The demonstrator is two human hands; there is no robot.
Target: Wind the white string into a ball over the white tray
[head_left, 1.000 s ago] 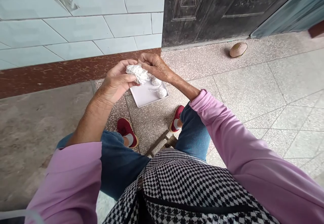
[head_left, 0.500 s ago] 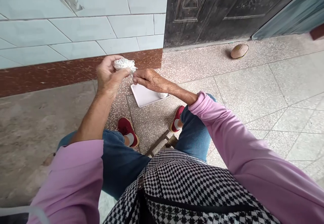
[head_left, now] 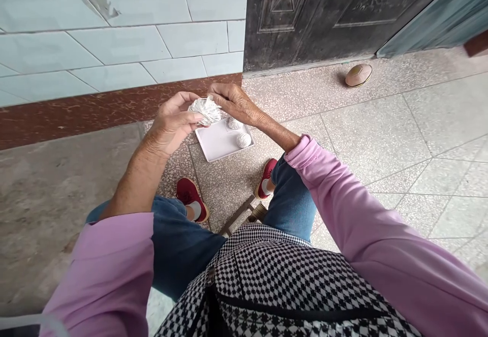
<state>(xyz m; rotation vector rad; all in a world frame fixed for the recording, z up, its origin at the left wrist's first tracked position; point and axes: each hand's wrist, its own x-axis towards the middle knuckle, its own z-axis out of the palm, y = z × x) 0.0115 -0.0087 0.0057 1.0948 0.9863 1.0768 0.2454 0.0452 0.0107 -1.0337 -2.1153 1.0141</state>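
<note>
A loose bundle of white yarn (head_left: pixel 206 111) is held up over the floor in front of me. My left hand (head_left: pixel 173 123) grips it from the left, thumb across the near side and fingers behind. At the bundle's upper right edge, my right hand (head_left: pixel 236 103) has its fingers curled in a pinch on the yarn; the exact strand is too small to make out. Below the hands a pale shallow tray (head_left: pixel 215 146) lies on the floor. In it sit a round white yarn ball (head_left: pixel 244 140) and a second white ball (head_left: pixel 234 123), partly covered by my right hand.
A tiled wall (head_left: pixel 114 47) with a brown base strip rises at the far left, next to a dark panelled door (head_left: pixel 297 22). An oval ball (head_left: pixel 358 75) lies on the speckled floor by the door. My red shoes (head_left: pixel 190 194) stand near the tray.
My left hand has moved right and slightly down with the yarn bundle. My right hand has risen from the bundle's lower right to its upper right edge, uncovering more of the tray and its second ball.
</note>
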